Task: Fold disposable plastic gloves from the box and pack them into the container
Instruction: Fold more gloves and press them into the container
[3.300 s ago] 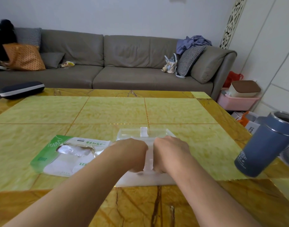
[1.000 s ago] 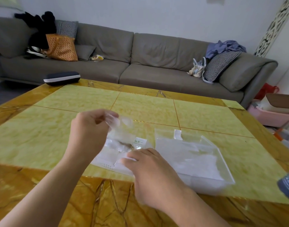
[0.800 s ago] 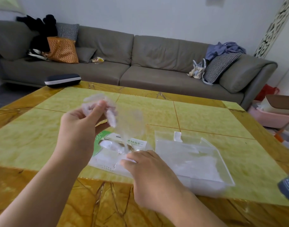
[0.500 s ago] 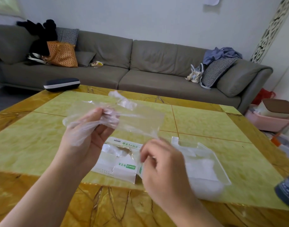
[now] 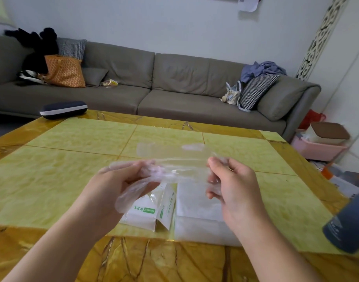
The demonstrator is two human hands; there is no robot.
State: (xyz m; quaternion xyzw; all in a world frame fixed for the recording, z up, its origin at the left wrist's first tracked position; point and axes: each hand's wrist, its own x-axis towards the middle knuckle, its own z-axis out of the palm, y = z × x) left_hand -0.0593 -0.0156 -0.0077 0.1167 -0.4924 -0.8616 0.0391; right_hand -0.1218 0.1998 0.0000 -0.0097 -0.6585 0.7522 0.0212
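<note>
A clear plastic glove (image 5: 174, 159) is stretched in the air between both hands, above the table. My left hand (image 5: 121, 184) pinches its left end, where the film bunches over my fingers. My right hand (image 5: 229, 184) pinches its right end between thumb and fingers. Below them on the table lies the white and green glove box (image 5: 152, 210), partly hidden by my left hand. Right of it sits the clear plastic container (image 5: 197, 218), partly behind my right wrist.
The yellow marble table (image 5: 72, 169) spreads wide around the work. A dark blue tumbler (image 5: 349, 222) stands at the right edge. A dark glasses case (image 5: 63, 109) lies at the far left corner. A grey sofa (image 5: 174, 88) runs behind.
My left hand pulled a glove out of the box and lifted it. My right hand left the box, rose and took the glove's other end; the glove is now stretched between them.
</note>
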